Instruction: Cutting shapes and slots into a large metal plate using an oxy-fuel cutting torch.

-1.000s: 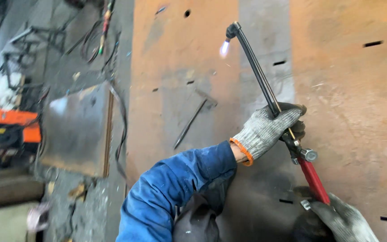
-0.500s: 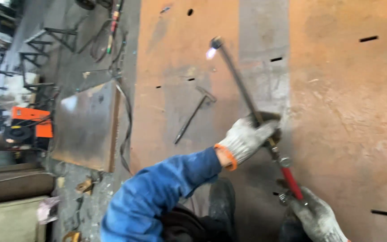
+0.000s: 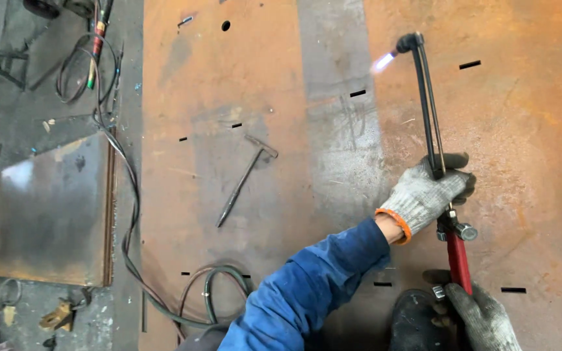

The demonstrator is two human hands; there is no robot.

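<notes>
On the steel plate (image 3: 521, 162), the hammer (image 3: 242, 185) lies left of the torch (image 3: 434, 130), hoses (image 3: 125, 214) trail off its left edge, and a smaller sheet (image 3: 50, 208) lies beyond them.

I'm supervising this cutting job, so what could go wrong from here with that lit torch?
1. The flame burns at the tip of the cutting torch just above the rusty steel plate; a slip of the left hand could swing it.
2. Hoses loop on the plate near the person; sparks might damage them, or they could trip someone.
</notes>
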